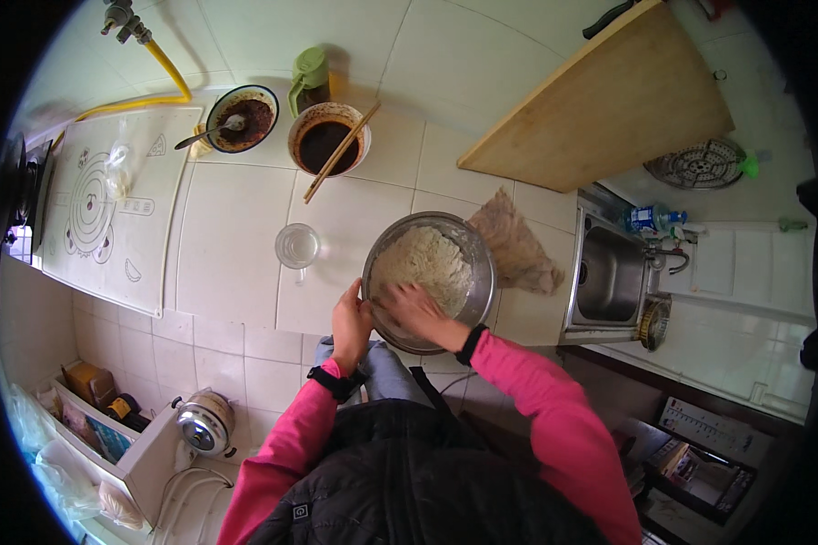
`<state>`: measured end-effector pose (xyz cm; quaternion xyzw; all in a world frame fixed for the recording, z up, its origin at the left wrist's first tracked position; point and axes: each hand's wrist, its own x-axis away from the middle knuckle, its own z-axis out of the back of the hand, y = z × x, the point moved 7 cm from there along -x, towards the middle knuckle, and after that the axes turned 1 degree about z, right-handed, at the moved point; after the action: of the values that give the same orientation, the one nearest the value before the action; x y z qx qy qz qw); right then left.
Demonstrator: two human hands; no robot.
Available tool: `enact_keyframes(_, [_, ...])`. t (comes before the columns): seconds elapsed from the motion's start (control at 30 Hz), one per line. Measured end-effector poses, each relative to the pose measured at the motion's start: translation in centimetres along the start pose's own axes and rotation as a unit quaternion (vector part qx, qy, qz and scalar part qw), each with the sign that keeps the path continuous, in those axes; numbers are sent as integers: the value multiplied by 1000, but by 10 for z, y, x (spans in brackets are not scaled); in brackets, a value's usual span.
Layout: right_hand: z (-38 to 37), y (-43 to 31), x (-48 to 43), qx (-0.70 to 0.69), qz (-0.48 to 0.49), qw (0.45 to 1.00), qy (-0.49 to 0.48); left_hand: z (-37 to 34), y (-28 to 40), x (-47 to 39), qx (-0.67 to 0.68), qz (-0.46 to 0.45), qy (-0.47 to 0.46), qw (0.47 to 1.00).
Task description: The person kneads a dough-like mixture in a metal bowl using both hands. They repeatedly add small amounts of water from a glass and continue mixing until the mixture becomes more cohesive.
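A round metal bowl (482, 235) stands at the front of the tiled counter, holding a pale heap of crumbly flour (429, 262). My left hand (352, 327) grips the bowl's left rim, thumb on the upper edge. Inside, my right hand (416, 312) touches the flour near the left wall; its fingers are motion-blurred, so whether they hold any is unclear. To the left of the bowl is a clear glass mug (297, 246) with what looks like water. A crumpled brown cloth (518, 245) lies against the bowl's right side.
Farther back are a bowl of dark liquid (324, 143) with chopsticks (341, 153) across it, a bowl of reddish paste (249, 112) with a spoon, and a green-lidded jug (309, 78). A wooden board (607, 102) leans at the right, near the steel sink (610, 272).
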<state>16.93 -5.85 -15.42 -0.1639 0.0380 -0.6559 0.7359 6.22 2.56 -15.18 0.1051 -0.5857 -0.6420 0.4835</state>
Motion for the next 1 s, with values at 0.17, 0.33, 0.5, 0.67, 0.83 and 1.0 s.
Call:
enact_keyframes(0.17, [51, 55, 14, 146, -74, 984, 64, 0, 0, -6, 6, 4, -6, 1000])
enact_keyframes(0.33, [55, 66, 35, 39, -127, 990, 43, -1, -1, -6, -15, -1, 10, 1000])
enact_keyframes(0.5, [32, 52, 8, 15, -236, 963, 132, -2, -3, -4, 7, -2, 7, 1000])
enact_keyframes(0.67, [16, 19, 31, -8, -27, 999, 44, -3, -7, -3, 34, 10, -3, 999])
enact_keyframes(0.83, [26, 87, 69, -191, -365, 908, 78, -3, -10, 1, 28, 8, 7, 1000])
enact_keyframes(1.0, [15, 57, 66, -35, -308, 950, 48, -6, -11, 0, 45, 10, 10, 999])
